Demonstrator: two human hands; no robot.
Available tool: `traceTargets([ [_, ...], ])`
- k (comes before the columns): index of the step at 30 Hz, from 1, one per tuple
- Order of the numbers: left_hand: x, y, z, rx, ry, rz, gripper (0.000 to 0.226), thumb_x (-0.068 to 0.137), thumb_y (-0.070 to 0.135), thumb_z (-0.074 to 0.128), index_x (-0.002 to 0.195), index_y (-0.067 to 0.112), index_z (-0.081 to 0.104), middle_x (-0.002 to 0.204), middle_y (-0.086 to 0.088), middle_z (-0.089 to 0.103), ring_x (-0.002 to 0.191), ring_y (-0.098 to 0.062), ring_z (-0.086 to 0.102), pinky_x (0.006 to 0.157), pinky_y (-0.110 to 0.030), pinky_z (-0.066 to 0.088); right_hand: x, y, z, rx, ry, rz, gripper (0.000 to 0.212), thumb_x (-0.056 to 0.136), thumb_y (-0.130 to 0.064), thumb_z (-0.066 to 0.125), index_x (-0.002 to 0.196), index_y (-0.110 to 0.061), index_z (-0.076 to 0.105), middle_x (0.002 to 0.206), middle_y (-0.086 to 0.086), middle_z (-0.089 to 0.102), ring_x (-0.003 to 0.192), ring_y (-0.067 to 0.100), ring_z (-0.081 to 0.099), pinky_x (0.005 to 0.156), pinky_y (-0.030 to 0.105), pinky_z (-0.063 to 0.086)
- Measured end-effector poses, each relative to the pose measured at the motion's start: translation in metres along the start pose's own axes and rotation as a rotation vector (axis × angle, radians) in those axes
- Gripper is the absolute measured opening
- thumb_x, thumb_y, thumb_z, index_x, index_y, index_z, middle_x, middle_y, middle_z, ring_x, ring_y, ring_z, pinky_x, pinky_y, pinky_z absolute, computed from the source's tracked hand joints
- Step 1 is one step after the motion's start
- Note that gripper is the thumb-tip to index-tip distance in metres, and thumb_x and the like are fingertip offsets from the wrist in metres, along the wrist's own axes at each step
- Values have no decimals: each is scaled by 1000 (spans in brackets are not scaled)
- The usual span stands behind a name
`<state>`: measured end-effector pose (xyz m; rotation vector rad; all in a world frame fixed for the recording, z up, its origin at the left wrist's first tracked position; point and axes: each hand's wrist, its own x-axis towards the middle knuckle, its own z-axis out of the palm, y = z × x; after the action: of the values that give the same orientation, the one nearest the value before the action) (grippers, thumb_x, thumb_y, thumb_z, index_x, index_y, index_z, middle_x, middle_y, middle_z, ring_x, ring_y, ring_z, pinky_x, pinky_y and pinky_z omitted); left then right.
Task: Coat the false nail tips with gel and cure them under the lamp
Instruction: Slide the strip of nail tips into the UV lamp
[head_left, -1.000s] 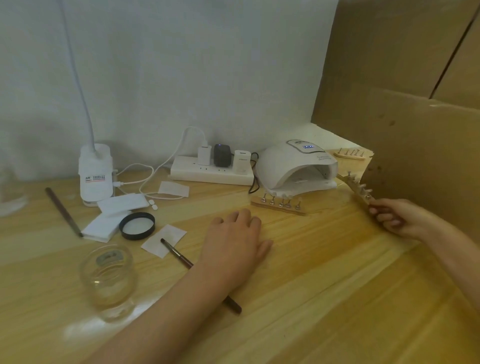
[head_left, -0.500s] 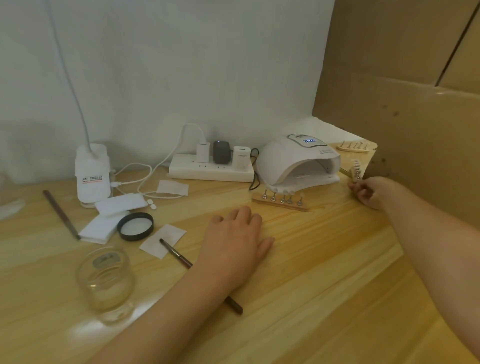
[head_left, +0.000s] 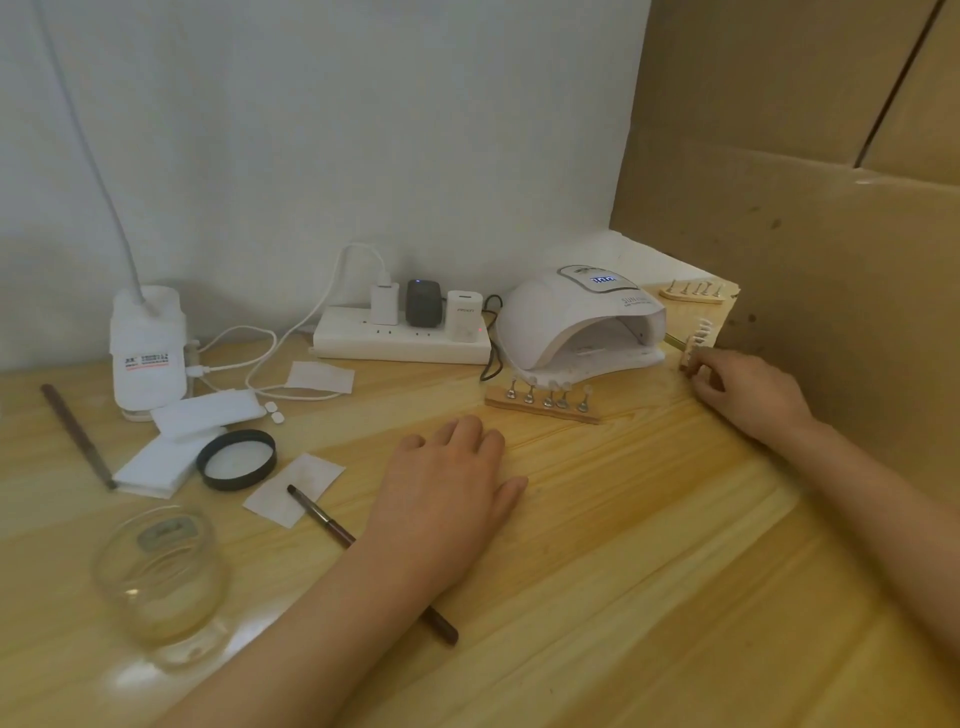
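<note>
The white curing lamp (head_left: 579, 322) sits at the back of the bench (head_left: 623, 571), its mouth open toward the person and a small display lit on top. Just right of that mouth, the right hand (head_left: 748, 392) pinches the near end of a wooden strip of nail tips (head_left: 693, 345) with curled fingers. The strip is tipped up on edge in the narrow gap between the lamp and the cardboard wall (head_left: 831, 260) that closes off the bench's right side. A second strip of tips (head_left: 545, 408) lies flat directly in front of the lamp, almost touching its base, and a third strip (head_left: 693, 293) rests behind and to the right of the lamp, by the bench's far corner. The left hand (head_left: 447, 493) lies palm down in front of the lamp, fingers loose and holding nothing, well apart from the right hand. Its forearm crosses a brush (head_left: 332, 522) whose bristles rest on a white wipe (head_left: 293, 488). A power strip (head_left: 402, 345) sits immediately left of the lamp. Farther left and forward are a black lid (head_left: 236, 460) and a glass jar (head_left: 161, 571). The widest stretch of bare wood lies in front of the lamp and to its right, between the two forearms.
</note>
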<state>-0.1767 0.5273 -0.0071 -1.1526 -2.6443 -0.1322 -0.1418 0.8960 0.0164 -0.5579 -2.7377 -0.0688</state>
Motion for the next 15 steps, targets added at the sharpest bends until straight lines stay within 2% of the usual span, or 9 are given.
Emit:
traceTargets([
  [2, 0, 0, 1, 2, 1, -2, 55, 101, 55, 17, 143, 25, 35, 145, 4, 38, 130, -15, 42, 103, -33, 38, 6, 2, 5, -90, 14, -34, 16, 98, -22, 50, 105, -27, 63, 100, 0, 68, 82, 26, 62, 56, 30, 35],
  [5, 1, 0, 2, 1, 1, -5, 55, 101, 56, 17, 143, 25, 35, 145, 4, 38, 131, -15, 42, 102, -34, 38, 20, 4, 11, -162, 23, 37, 28, 100, -23, 43, 116, -29, 65, 109, 6, 71, 89, 31, 65, 61, 32, 36],
  [7, 2, -1, 2, -4, 5, -5, 55, 100, 56, 17, 142, 26, 35, 145, 5, 38, 131, -15, 42, 102, -33, 38, 33, 2, 14, -234, -57, 124, 35, 102, -27, 39, 133, -27, 57, 104, 10, 68, 85, 31, 61, 61, 32, 35],
  [9, 2, -1, 3, -3, 9, -4, 55, 100, 56, 16, 142, 26, 35, 145, 5, 38, 131, -15, 42, 102, -33, 38, 44, -2, 15, -265, -127, 193, 45, 101, -26, 41, 146, -21, 39, 94, 10, 63, 79, 29, 56, 58, 33, 34],
  [11, 1, -1, 3, -2, 14, -3, 55, 100, 57, 16, 141, 27, 35, 145, 6, 38, 131, -14, 42, 102, -32, 37, 47, -2, 15, -280, -146, 208, 42, 101, -27, 43, 141, -15, 40, 101, 11, 64, 80, 29, 54, 59, 33, 35],
  [13, 1, -1, 3, -4, 18, -4, 55, 100, 57, 16, 141, 27, 36, 144, 6, 39, 130, -14, 43, 100, -32, 37, 40, -1, 12, -241, -133, 182, 34, 100, -28, 47, 130, -13, 48, 113, 14, 66, 92, 32, 59, 67, 36, 41],
  [15, 1, -1, 3, -3, 20, -2, 55, 100, 56, 16, 140, 26, 36, 142, 6, 39, 129, -14, 43, 99, -31, 37, 27, -2, 6, -60, -82, 115, 28, 97, -26, 55, 123, -15, 57, 106, 8, 67, 95, 30, 62, 70, 36, 45],
])
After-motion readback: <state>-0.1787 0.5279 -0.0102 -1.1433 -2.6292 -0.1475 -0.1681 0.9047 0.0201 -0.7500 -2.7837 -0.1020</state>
